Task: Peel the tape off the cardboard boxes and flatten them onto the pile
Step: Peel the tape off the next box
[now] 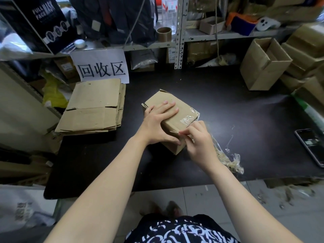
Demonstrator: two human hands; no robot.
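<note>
item: cardboard box (168, 118) on the black table (228, 102) beside the flattened pile (94, 106); peeling step, i judge: left hand (157, 120) pressed flat on top, right hand (198, 142) pinching clear tape (190, 118) at the near corner; next needs a steady pull.

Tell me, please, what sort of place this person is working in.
Most likely a stockroom or packing room, at its recycling corner: metal shelving crammed with goods, a pile of flattened cardboard below a paper sign reading 回收区 (recycling area), and cartons stacked at the right.
</note>
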